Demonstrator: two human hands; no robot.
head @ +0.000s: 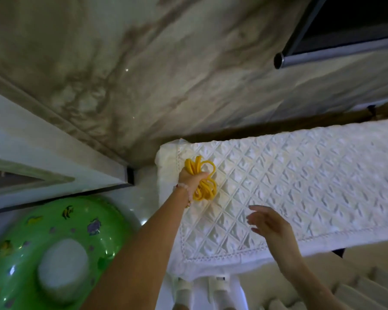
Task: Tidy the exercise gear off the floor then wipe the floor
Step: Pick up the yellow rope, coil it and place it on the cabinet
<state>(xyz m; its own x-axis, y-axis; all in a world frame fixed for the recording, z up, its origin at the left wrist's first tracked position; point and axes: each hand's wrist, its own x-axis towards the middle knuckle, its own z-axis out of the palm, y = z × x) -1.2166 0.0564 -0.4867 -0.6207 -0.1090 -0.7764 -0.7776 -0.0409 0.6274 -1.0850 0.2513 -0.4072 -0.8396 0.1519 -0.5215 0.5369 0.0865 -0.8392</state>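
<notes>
A bundle of yellow elastic tubing, coiled in loops, is gripped in my left hand over the left end of a low surface covered by a white quilted cloth. Loops stick out above and below my fist and hang just over the cloth. My right hand hovers above the cloth's near edge, holding nothing, fingers spread. A beaded bracelet is on my left wrist.
A green inflatable swim ring with fish prints lies on the pale floor at lower left. A marble-patterned wall rises behind, with a white door frame at left. A dark screen with a metal bar hangs upper right.
</notes>
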